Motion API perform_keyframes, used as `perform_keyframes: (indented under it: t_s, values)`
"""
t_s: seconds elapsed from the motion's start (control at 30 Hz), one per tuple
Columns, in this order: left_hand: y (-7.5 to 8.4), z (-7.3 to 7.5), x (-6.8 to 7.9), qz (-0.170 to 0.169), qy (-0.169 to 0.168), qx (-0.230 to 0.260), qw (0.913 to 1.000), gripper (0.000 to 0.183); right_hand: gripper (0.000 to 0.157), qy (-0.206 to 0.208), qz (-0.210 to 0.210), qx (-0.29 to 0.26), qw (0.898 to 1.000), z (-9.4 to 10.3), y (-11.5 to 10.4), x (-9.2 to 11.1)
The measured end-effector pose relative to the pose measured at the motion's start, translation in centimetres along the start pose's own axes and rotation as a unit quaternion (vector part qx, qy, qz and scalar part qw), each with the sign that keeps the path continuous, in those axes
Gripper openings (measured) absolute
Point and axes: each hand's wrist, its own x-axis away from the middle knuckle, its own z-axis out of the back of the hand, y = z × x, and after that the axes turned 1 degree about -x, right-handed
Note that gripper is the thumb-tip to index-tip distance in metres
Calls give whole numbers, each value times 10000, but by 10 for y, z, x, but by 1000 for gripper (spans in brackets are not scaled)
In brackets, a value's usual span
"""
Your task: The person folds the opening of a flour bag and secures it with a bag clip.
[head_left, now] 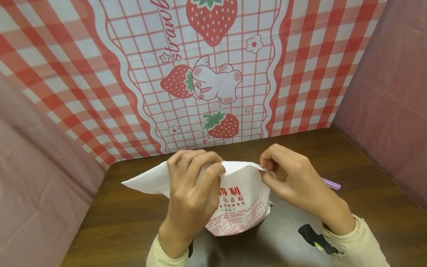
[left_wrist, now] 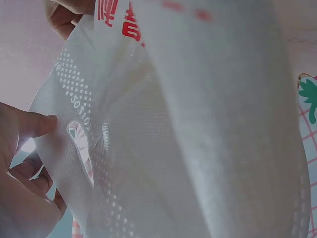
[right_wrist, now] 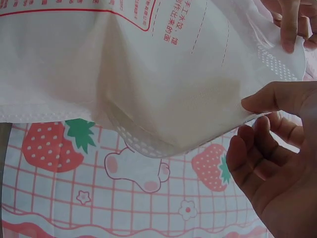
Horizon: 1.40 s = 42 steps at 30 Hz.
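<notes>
A white flour bag (head_left: 245,181) with red Chinese print stands in front of me, held up by its top edge. My left hand (head_left: 193,194) pinches that edge near its middle, and a pointed white flap juts out beyond it to the left. At the right corner, my right hand (head_left: 295,178) pinches the edge between thumb and curled fingers. A cut-out handle slot (left_wrist: 80,148) and rows of embossed dots show beside the left thumb in the left wrist view. The bag's contents are hidden.
Under the bag lies a grey surface (head_left: 283,237) on the brown wooden table (head_left: 110,215). A thin purple object (head_left: 331,183) lies beyond my right wrist, partly covered by it. A strawberry-patterned cloth (head_left: 213,78) hangs behind, with pink cloths at both sides.
</notes>
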Motion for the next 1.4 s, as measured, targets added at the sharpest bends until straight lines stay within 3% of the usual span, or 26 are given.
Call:
perform_keyframes:
  t_s: [0.47, 0.83, 0.97, 1.2, 1.4]
  values:
    - [0, 5, 0, 44, -115, 171, 9998, 9, 23, -217, 21, 50, 9998, 0, 3, 1]
    - [1, 9, 1, 149, -483, 337, 9982, 15, 25, -368, 45, 5, 9993, -1, 2, 3]
    - [0, 10, 1, 142, -538, 343, 9979, 14, 27, -557, -50, -37, 9984, 1, 2, 4]
    - [0, 11, 1, 211, -593, 375, 9973, 12, 26, -1257, -460, -46, 9910, 6, 1, 6]
    - [-1, 12, 1, 219, -633, 387, 9970, 11, 23, -1022, -389, -493, 9928, 16, -7, 0]
